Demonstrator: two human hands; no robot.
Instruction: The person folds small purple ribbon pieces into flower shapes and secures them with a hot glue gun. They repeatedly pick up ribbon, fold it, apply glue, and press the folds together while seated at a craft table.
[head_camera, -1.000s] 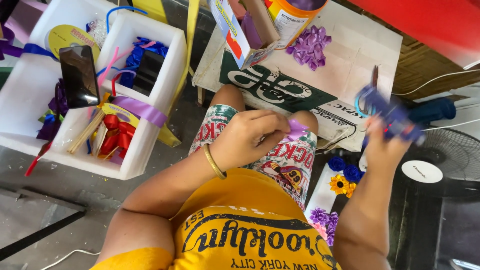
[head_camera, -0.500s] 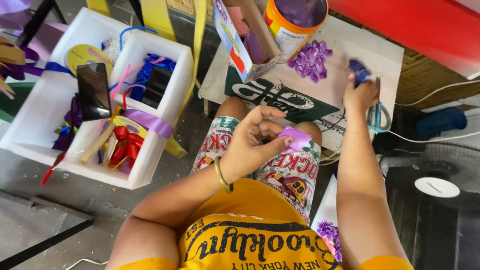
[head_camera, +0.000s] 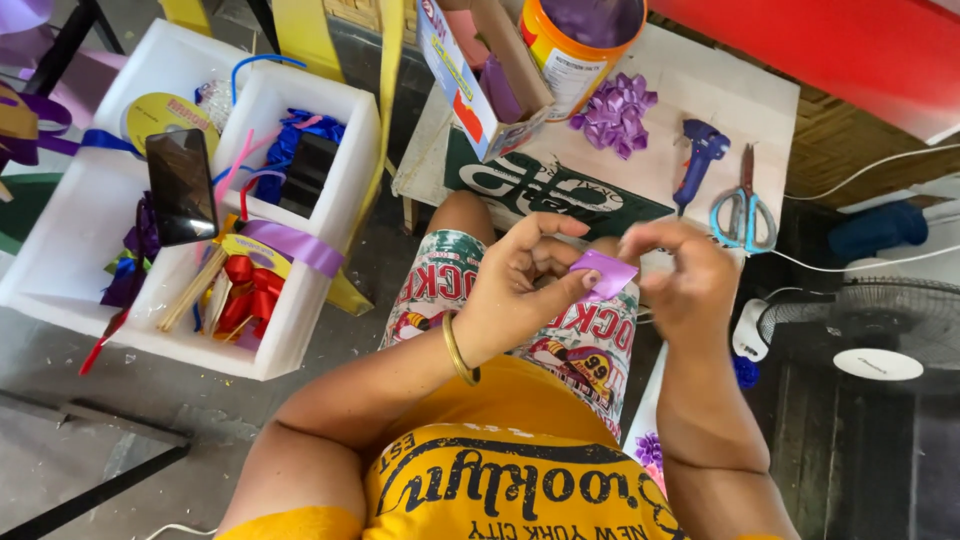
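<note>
Left hand (head_camera: 522, 285) pinches a small piece of purple ribbon (head_camera: 603, 274) btwn thumb and fingers, thumb pressed on its near edge, other fingers curled above. Right hand (head_camera: 682, 278) meets it from the other side, fingertips bunched together on the ribbon's right edge; back of hand faces the camera so exact grip there can't be told. Ribbon sits held in the air over the person's lap, above the printed shorts (head_camera: 560, 330), just in front of the low white table (head_camera: 700, 120). Gold bangle (head_camera: 458, 350) on left wrist; yellow shirt (head_camera: 500, 480) at bottom of view. On the table, beyond the hands: blue glue gun (head_camera: 698, 160) lying next to scissors w/ light-blue handles (head_camera: 744, 205), both near the right hand but apart from it; a purple ribbon bow (head_camera: 614, 112) further back, beside an orange can (head_camera: 585, 38) and an open cardboard box (head_camera: 478, 75). Dark green printed sheet (head_camera: 545, 185) lies at the table's near edge. To the left on the floor, a white foam tray (head_camera: 300, 330) w/ compartments holds ribbons, sticks, a red bow (head_camera: 240, 290) and a black phone (head_camera: 181, 185) resting across the divider. Right side: a white fan (head_camera: 880, 330) on the floor, well apart from the hands.
</note>
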